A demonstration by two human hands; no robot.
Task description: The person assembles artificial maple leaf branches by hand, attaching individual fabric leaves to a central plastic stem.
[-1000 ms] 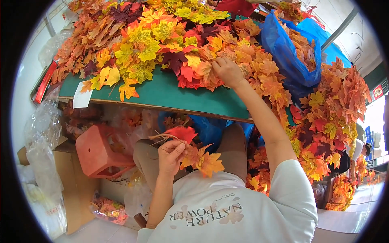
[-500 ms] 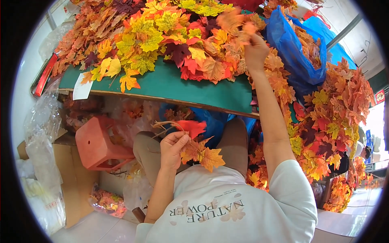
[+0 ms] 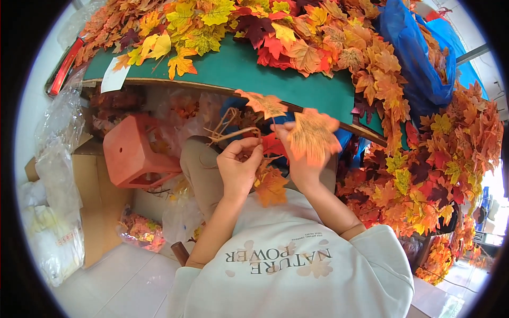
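In front of my lap, my left hand (image 3: 239,165) pinches a bunch of artificial maple leaf stems (image 3: 233,132). Their bare brown ends stick out to the upper left. A red leaf (image 3: 274,144) and an orange leaf (image 3: 272,188) hang from this bunch, between my hands. Close beside it, my right hand (image 3: 301,167) has its fingers closed on a sprig of orange maple leaves (image 3: 315,135), with a second leaf (image 3: 264,104) reaching toward the table edge. The larger leaf covers much of that hand's fingers.
Ahead, a green tabletop (image 3: 222,74) bears heaps of yellow, red and orange leaves (image 3: 302,32). A blue plastic bag (image 3: 416,58) stands at its right, above more leaves (image 3: 419,175). Lower left are a red plastic stool (image 3: 135,151), a cardboard box (image 3: 103,206) and clear plastic bags (image 3: 55,175).
My right hand has come back from the leaf heap to beside my left hand, bringing the orange sprig. The left hand keeps hold of its bunch. The view has shifted lower.
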